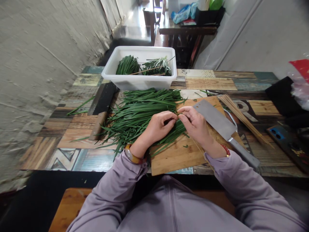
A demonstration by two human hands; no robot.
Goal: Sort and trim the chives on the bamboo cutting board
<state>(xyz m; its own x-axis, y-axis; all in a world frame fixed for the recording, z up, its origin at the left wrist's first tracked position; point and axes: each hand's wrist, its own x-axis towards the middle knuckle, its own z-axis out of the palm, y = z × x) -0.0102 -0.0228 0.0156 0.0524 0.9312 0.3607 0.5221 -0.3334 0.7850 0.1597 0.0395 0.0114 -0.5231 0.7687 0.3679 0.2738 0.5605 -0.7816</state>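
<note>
A thick heap of garlic chives (145, 106) lies across the wooden cutting board (173, 158) and the table to its left. My left hand (163, 125) is closed in a pinch on chives at the right end of the heap. Close beside it, fingertips nearly meeting, my right hand (195, 124) pinches a thin bamboo skewer (201, 149), which slants down toward my right sleeve. The skewer's tip is hidden between the fingers. A cleaver (214, 117) rests on the board just right of my right hand.
Behind the heap stands a white plastic tub (140, 82) with chive bundles and skewers in it. Loose bamboo skewers (245, 119) lie right of the cleaver. At far right is a phone (287, 141). A dark blade with a wooden handle (98, 125) lies left of the heap.
</note>
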